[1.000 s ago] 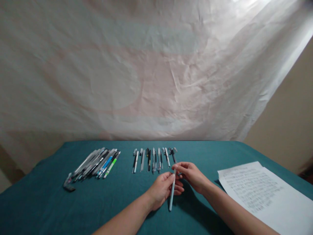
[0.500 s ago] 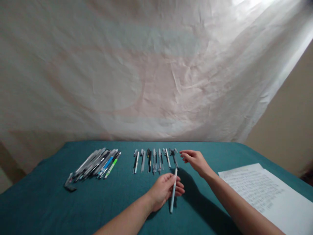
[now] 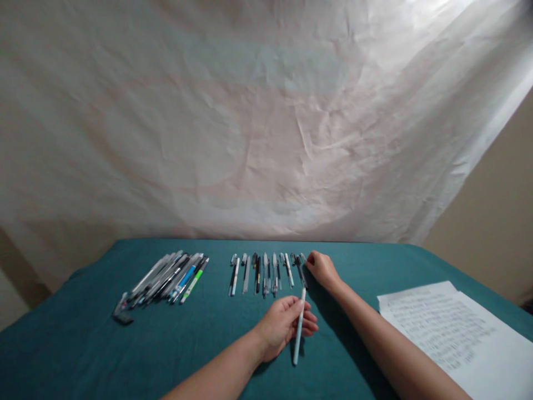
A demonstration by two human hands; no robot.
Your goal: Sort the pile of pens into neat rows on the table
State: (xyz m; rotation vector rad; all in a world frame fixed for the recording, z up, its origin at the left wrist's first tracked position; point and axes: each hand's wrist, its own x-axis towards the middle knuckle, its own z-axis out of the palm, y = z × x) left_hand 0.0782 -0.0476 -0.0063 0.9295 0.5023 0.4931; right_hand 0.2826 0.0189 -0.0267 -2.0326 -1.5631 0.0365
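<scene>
In my left hand point(image 3: 283, 328) I hold a slim white pen point(image 3: 298, 333), thumb on its upper part, its length pointing away from me above the cloth. My right hand point(image 3: 321, 268) is down at the right end of a row of pens point(image 3: 266, 275), fingers pinched together. Its fingertips are at a small clear pen cap point(image 3: 303, 258), and whether they grip anything is hidden. Closest in the row to that hand lies a dark pen point(image 3: 300, 273). Several of the pens in the row have a cap or small part beside their far ends.
A pile of pens point(image 3: 166, 278) lies on the left of the green cloth point(image 3: 166, 350), with a green one point(image 3: 194, 280) at its right edge. A black and clear object point(image 3: 122, 314) sits in front. Written paper sheets point(image 3: 441, 322) lie at the right. A pale sheet point(image 3: 266, 139) hangs behind.
My right hand has come down and slightly left onto the end of the row, its fingers closing together. My left hand still holds the white pen in nearly the same place.
</scene>
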